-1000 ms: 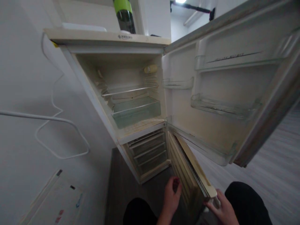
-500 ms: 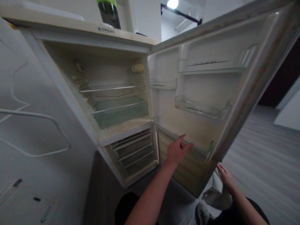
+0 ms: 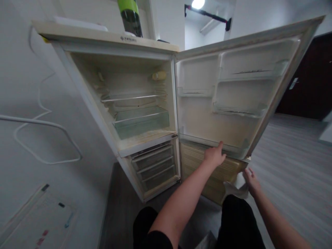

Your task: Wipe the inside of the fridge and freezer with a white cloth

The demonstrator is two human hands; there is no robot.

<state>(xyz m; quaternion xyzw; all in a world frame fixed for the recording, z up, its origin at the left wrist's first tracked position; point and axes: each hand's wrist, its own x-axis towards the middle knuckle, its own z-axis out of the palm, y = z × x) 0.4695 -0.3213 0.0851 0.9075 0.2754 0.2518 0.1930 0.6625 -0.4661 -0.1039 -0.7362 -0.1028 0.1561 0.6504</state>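
Observation:
An old white refrigerator (image 3: 145, 148) stands with its upper door (image 3: 199, 117) and lower freezer door (image 3: 192, 162) swung open. My left hand (image 3: 214, 156) is at the clear bottom shelf (image 3: 234, 152) of the upper door, index finger stretched out and thumb apart; its other fingers are hidden. My right hand (image 3: 252, 181) is low by the outer edge of the freezer door, fingers bent. Against it hangs a crumpled white cloth (image 3: 237, 190), which appears held there, though the hand partly hides the contact.
Inside are a glass shelf (image 3: 135, 98), a clear crisper drawer (image 3: 142, 124) and freezer drawers (image 3: 155, 167). A green-topped dark container (image 3: 131, 19) stands on the refrigerator. A white cable (image 3: 49, 122) hangs at left. My knees flank the grey floor; a dark door (image 3: 306, 76) is far right.
My view has shifted, so the refrigerator appears farther right and the upper door flatter. My left hand has slid outward along the door shelf. My right hand and the white cloth are slightly higher.

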